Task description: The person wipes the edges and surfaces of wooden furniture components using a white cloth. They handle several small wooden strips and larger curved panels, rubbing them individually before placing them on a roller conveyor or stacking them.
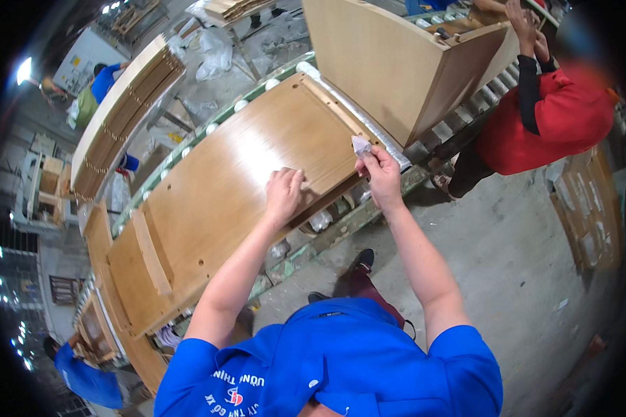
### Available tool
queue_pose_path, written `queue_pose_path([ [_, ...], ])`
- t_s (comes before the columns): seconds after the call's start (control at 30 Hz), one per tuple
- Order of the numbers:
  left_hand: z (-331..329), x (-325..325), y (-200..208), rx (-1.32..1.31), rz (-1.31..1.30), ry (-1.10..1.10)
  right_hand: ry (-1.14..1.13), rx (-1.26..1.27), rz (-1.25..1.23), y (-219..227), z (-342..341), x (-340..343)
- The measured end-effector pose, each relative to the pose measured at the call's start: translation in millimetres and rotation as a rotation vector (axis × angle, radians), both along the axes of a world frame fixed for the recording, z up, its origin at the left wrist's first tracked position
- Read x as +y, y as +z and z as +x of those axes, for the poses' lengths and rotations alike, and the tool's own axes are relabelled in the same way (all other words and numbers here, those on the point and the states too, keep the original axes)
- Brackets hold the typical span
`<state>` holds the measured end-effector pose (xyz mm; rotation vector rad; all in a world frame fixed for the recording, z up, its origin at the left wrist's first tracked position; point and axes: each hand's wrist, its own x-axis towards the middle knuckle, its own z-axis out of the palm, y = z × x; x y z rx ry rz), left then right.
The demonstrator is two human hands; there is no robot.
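A long varnished wooden panel (222,163) lies flat in front of me, with small holes and a light batten (151,251) across its left part. Over its near edge my left hand (284,194) rests on the surface, fingers loosely bent and slightly apart, nothing seen in them. Pinched in my right hand (382,179), above the panel's right end, is a small whitish pointed piece (362,146). Its material, perhaps crumpled plastic or cloth, cannot be made out. A wooden strip (332,104) runs along that end.
A roller conveyor (263,279) carries the panel. To the right stands a large wooden cabinet part (375,62), with a person in red (553,118) beside it. Curved boards (122,118) are stacked at left. Another person in blue (87,375) works at lower left.
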<state>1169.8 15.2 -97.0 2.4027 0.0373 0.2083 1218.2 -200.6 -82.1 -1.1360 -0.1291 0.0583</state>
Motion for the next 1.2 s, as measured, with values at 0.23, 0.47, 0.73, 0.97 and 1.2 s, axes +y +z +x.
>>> queue_pose_path([
  [0.23, 45, 14, -43, -0.113, 0.516, 0.129, 0.093, -0.06, -0.125, -55, 141, -10],
  [0.47, 48, 15, -37, -0.079, 0.48, 0.144, 0.114, 0.02, -0.096, -74, 227, 60],
  [0.73, 56, 18, -39, -0.08, 0.437, 0.117, -0.013, -0.004, -0.252, -77, 295, 109],
  [0.97, 40, 33, -42, -0.049, 0.473, 0.143, -0.1, -0.259, -0.49, -89, 303, 133],
  [1.2, 31, 43, -43, -0.032, 0.503, 0.16, -0.063, -0.292, -0.674, -96, 303, 154],
])
